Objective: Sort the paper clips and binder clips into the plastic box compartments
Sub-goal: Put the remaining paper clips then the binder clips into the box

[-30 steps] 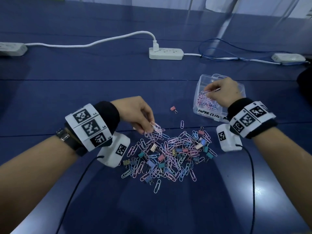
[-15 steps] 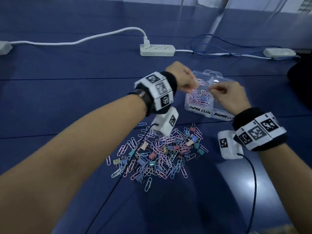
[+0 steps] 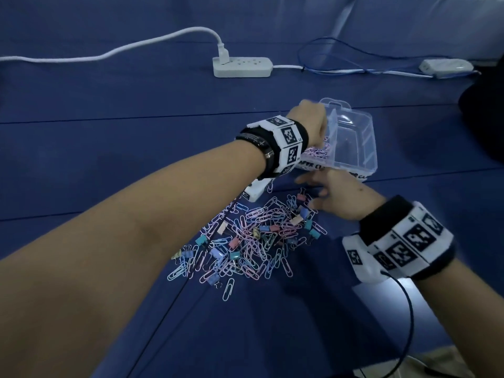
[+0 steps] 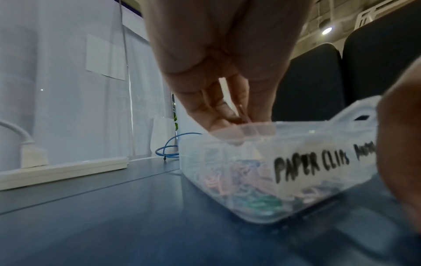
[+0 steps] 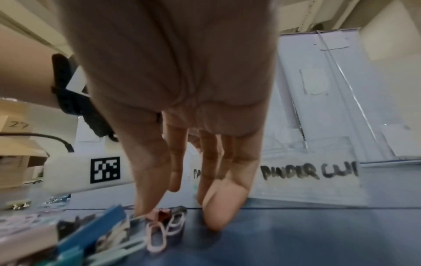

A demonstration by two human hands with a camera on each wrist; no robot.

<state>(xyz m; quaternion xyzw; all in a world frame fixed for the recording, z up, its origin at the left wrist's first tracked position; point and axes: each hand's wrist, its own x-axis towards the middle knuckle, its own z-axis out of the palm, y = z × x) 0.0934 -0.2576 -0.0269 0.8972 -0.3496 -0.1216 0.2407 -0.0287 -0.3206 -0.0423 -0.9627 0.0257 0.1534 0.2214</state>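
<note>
Now your hands split the work.
Your left hand (image 4: pixel 227 100) pinches a paper clip (image 4: pixel 242 113) over the plastic box (image 3: pixel 368 148)'s paper-clip compartment; your right hand (image 3: pixel 335 199), fingers spread and empty, reaches leftward to the clip pile (image 3: pixel 253 238) on the tabletop (image 3: pixel 109 132), just short of the box.

White power strip (image 3: pixel 242 67) on blue table (image 3: pixel 109 110); blue cable (image 3: pixel 327 54) beside; white adapter (image 3: pixel 446 66) far right.

Bare desk (image 3: pixel 122 137) lies open at the frame's left and bottom; the clip pile (image 3: pixel 253 238) at centre and plastic box (image 3: pixel 351 143) above it block passage.
</note>
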